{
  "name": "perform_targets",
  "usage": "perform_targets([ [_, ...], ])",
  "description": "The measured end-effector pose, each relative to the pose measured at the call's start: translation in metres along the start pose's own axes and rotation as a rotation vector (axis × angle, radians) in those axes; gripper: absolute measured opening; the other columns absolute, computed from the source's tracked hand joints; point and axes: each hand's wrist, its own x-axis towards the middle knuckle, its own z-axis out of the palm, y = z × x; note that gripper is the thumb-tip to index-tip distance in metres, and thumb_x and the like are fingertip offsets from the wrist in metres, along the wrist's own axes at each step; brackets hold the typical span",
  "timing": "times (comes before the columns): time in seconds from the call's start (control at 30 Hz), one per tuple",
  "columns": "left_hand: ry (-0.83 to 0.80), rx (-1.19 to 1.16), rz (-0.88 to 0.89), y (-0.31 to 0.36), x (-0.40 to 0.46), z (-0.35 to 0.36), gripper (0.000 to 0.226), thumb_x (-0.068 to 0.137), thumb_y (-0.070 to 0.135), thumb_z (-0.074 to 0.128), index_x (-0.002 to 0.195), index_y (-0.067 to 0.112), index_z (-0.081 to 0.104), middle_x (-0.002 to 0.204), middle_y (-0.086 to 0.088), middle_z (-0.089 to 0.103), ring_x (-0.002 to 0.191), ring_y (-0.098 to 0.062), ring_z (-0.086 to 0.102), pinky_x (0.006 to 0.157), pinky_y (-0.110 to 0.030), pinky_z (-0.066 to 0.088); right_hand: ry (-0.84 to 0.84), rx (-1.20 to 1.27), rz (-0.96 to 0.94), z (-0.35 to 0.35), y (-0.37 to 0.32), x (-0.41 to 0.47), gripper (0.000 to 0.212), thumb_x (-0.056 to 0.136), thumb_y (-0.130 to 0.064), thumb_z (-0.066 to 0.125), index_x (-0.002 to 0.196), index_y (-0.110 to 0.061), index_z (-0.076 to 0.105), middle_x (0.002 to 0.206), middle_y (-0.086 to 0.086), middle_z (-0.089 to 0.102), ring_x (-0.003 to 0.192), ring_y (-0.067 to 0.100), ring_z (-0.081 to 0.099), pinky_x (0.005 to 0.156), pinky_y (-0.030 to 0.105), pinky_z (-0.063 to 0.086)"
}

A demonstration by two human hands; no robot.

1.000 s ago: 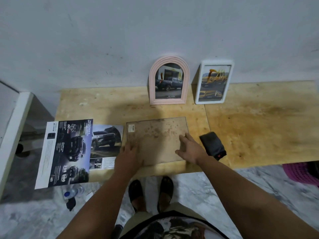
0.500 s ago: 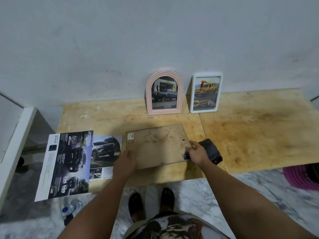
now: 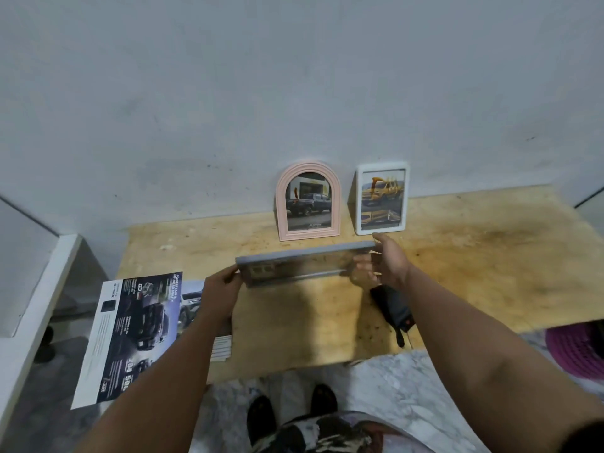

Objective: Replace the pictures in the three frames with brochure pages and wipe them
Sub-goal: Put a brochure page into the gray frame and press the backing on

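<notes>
Head view: wall (image 3: 228,93) at 12 o'clock; table (image 3: 490,273) with free board at 3 o'clock, brochure (image 3: 130,335) overhanging at 9. Both hands grip the lifted grey frame (image 3: 304,256): left hand (image 3: 222,289), right hand (image 3: 382,266).

Bare table (image 3: 490,273) lies open at three o'clock of the raised grey frame (image 3: 304,264). At twelve, pink frame (image 3: 308,201) and white frame (image 3: 381,198) block the wall; brochure (image 3: 130,335) fills nine, black cloth (image 3: 394,308) sits at five.
</notes>
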Motion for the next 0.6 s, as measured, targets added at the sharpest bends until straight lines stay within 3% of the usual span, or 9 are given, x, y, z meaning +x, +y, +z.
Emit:
perform_targets([
  [0.07, 0.024, -0.088, -0.015, 0.006, 0.004, -0.001, 0.029, 0.097, 0.023, 0.065, 0.122, 0.010, 0.071, 0.109, -0.012, 0.074, 0.097, -0.026, 0.068, 0.080, -0.036, 0.052, -0.024, 0.014, -0.021, -0.005, -0.004, 0.003, 0.044, 0.099, -0.046, 0.040, 0.113, -0.012, 0.064, 0.094, 0.011, 0.074, 0.069, 0.018, 0.065, 0.058, 0.027, 0.040],
  [0.17, 0.032, -0.214, -0.144, 0.005, 0.009, -0.001, 0.025, 0.093, 0.039, 0.067, 0.104, 0.020, 0.077, 0.100, -0.005, 0.075, 0.099, -0.030, 0.068, 0.085, -0.047, 0.056, -0.071, -0.039, -0.029, -0.010, -0.003, 0.008, 0.025, 0.096, -0.034, 0.048, 0.091, -0.014, 0.063, 0.073, 0.001, 0.062, 0.060, 0.013, 0.051, 0.055, 0.027, 0.038],
  [0.3, 0.044, -0.346, -0.291, 0.002, 0.006, 0.005, 0.025, 0.095, 0.044, 0.062, 0.089, 0.023, 0.073, 0.089, -0.004, 0.070, 0.085, -0.026, 0.063, 0.067, -0.038, 0.052, -0.001, -0.037, -0.074, -0.012, 0.013, 0.013, 0.015, 0.095, -0.028, 0.057, 0.082, -0.020, 0.056, 0.065, -0.003, 0.038, 0.056, 0.013, 0.034, 0.050, 0.028, 0.028],
  [0.5, 0.050, -0.521, -0.521, -0.014, 0.004, 0.016, 0.024, 0.098, 0.035, 0.062, 0.105, 0.013, 0.070, 0.106, -0.016, 0.073, 0.099, -0.035, 0.069, 0.090, -0.056, 0.056, -0.081, -0.032, 0.032, -0.006, 0.060, 0.008, 0.027, 0.100, -0.034, 0.050, 0.090, -0.015, 0.066, 0.069, 0.003, 0.057, 0.058, 0.019, 0.052, 0.057, 0.030, 0.043],
  [0.6, 0.039, -0.571, -0.637, -0.034, 0.010, 0.019, 0.026, 0.097, 0.033, 0.064, 0.108, 0.010, 0.071, 0.110, -0.019, 0.073, 0.101, -0.039, 0.070, 0.092, -0.061, 0.054, -0.076, -0.020, 0.087, -0.009, 0.089, 0.018, 0.035, 0.101, -0.030, 0.054, 0.110, -0.001, 0.070, 0.086, 0.015, 0.068, 0.073, 0.030, 0.063, 0.074, 0.046, 0.054],
])
